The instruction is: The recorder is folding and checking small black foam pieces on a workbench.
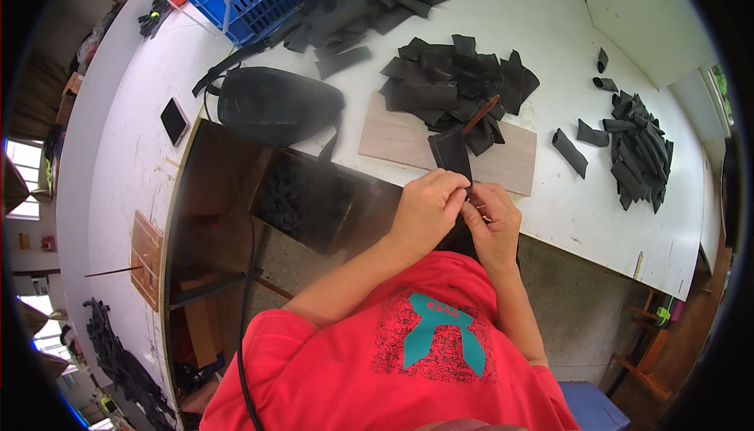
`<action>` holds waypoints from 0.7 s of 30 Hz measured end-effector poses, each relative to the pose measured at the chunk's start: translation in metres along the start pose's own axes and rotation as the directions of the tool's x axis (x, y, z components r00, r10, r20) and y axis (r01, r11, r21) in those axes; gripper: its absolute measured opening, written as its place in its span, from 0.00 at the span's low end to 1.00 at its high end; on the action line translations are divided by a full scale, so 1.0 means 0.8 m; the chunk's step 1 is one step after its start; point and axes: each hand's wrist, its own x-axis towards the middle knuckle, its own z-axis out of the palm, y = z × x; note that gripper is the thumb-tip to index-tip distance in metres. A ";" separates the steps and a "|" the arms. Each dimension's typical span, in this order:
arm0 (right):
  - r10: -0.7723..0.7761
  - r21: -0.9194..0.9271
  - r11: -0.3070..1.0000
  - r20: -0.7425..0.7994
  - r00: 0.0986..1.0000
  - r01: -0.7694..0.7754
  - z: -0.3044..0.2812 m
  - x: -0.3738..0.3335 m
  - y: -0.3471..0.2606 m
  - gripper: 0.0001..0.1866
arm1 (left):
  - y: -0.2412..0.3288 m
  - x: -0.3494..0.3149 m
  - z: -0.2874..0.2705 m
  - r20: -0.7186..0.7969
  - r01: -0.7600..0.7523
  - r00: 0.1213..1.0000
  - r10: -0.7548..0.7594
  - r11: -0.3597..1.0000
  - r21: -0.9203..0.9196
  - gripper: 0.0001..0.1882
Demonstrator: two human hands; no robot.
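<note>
Bright, even light whitens the tabletop [565,211], with glare at the left-hand window [27,158]. A soft haze blurs the black pouch [279,109]; the open compartment [210,164] beneath is dim. Fisheye distortion bows the tabletop's edges, and the corners fall black.

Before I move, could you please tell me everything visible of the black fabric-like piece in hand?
The black fabric-like piece looks flat and roughly rectangular, a pale line tracing its edge. It slants from over the wooden board to the left hand, which pinches its partly hidden near part beside the right hand.
</note>
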 end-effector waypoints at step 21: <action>0.166 0.121 0.981 -0.129 0.978 -0.150 0.002 0.005 -0.001 0.04 | -0.006 0.010 -0.008 0.371 0.561 0.813 -0.448 0.436 -0.704 0.09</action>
